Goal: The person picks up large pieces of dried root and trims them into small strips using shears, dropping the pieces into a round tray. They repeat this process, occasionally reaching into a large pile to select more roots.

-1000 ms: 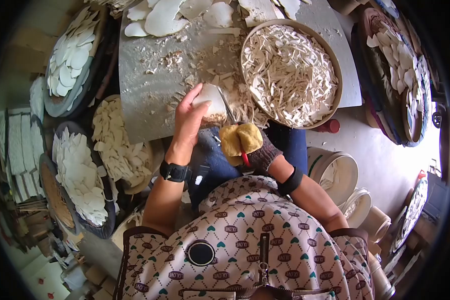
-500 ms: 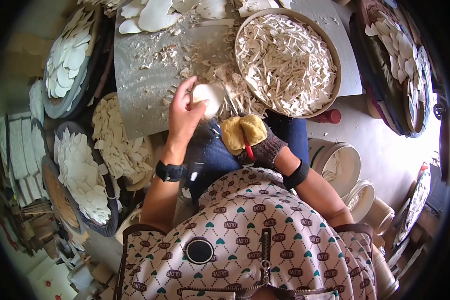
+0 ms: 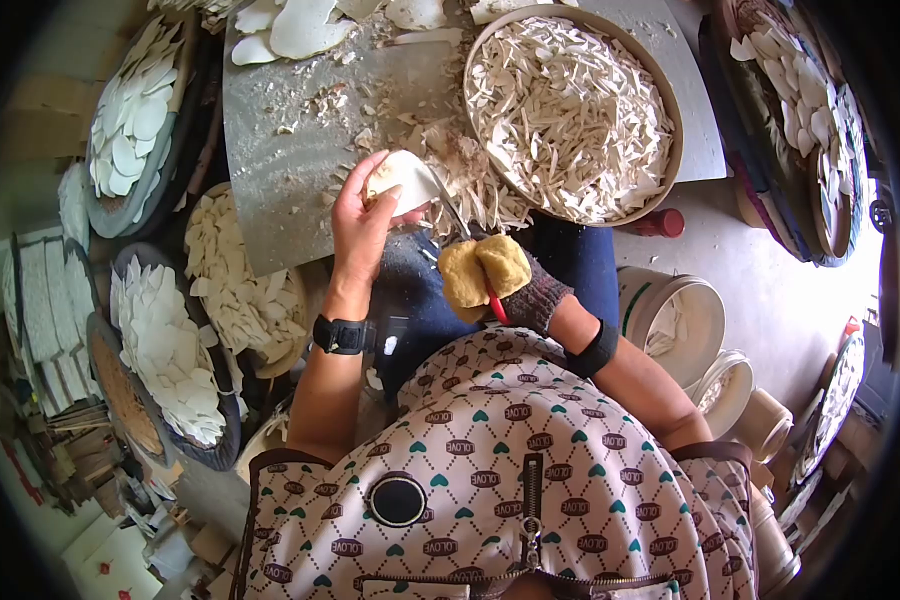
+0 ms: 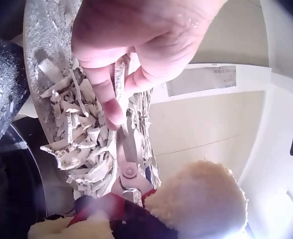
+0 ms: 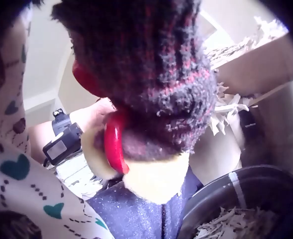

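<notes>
My bare left hand [image 3: 360, 225] pinches a flat, whitish slice [image 3: 410, 180] with a brownish patch at one edge, thumb on its near face. In the left wrist view the slice [image 4: 120, 79] shows edge-on between thumb and fingers. My right hand [image 3: 536, 298], in a dark knitted glove with yellow foam pads [image 3: 482, 272], grips red-handled shears [image 3: 453, 212]. Their metal blades reach up to the right side of the slice, and the pivot of the shears [image 4: 130, 171] shows just below the left fingertips. In the right wrist view a red handle [image 5: 115, 144] curves out beneath the glove.
A round tray [image 3: 473, 110] heaped with pale cut strips stands on the metal sheet [image 3: 280, 215], which is littered with chips. Larger white slices [image 3: 305, 28] lie at its far edge. Baskets of slices [image 3: 165, 350] stand at the left, buckets [image 3: 685, 320] at the right.
My left hand has shifted a little left and turned the slice, so its brownish patch now faces up at the left. The right hand with the shears stays close beside it.
</notes>
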A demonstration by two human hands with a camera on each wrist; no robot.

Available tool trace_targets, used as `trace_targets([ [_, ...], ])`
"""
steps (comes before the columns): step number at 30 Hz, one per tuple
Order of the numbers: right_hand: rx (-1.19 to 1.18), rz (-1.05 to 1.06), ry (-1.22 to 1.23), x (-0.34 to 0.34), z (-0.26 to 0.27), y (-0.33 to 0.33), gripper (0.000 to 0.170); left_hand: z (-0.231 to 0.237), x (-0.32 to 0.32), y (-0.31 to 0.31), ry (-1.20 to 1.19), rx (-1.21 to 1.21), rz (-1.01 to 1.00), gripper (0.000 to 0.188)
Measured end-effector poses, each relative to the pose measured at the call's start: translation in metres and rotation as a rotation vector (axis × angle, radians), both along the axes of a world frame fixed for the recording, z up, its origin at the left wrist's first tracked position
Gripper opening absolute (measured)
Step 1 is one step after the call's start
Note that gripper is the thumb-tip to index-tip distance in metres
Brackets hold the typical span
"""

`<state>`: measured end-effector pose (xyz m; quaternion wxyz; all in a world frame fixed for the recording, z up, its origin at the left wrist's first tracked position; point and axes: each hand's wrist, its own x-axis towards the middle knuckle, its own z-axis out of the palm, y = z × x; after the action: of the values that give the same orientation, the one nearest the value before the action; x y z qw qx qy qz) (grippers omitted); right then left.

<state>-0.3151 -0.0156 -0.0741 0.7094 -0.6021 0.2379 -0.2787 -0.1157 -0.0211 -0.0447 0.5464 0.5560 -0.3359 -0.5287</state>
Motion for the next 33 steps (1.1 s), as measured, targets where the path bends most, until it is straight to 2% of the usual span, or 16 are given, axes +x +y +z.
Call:
trace_targets([
  [3,-0.216,-0.006,-0.005,0.0,-0.002,-0.002,0.008,0.002,-0.001,0.001,0.015,0.034,-0.017,0.042],
  [8,-0.21,-0.083,0.052,0.001,-0.021,0.008,0.008,0.0,0.0,0.002,0.023,0.069,-0.047,0.043],
  [12,-0.214,-0.072,0.082,-0.001,-0.005,0.004,0.01,0.005,-0.001,0.002,0.053,0.079,-0.035,0.043],
  [17,0.111,-0.039,-0.047,-0.003,0.003,0.005,0.019,0.008,-0.001,0.002,0.086,0.07,-0.027,0.043],
  [20,0.493,0.006,-0.172,-0.009,-0.028,0.011,0.021,0.011,0.0,0.002,0.092,0.055,-0.026,0.043],
  [26,0.637,0.015,-0.235,-0.003,-0.008,0.008,0.023,0.02,-0.005,-0.001,0.06,0.037,-0.03,0.04],
  [29,0.583,0.043,-0.273,-0.003,-0.008,0.006,0.024,0.021,-0.007,-0.002,0.086,0.028,0.002,0.038],
  [31,0.395,0.067,-0.212,-0.005,-0.012,0.004,0.025,0.019,-0.008,-0.001,0.115,0.03,0.027,0.038],
  [33,0.363,0.075,-0.222,-0.005,-0.011,0.003,0.025,0.014,-0.009,0.001,0.14,0.02,0.065,0.04],
])
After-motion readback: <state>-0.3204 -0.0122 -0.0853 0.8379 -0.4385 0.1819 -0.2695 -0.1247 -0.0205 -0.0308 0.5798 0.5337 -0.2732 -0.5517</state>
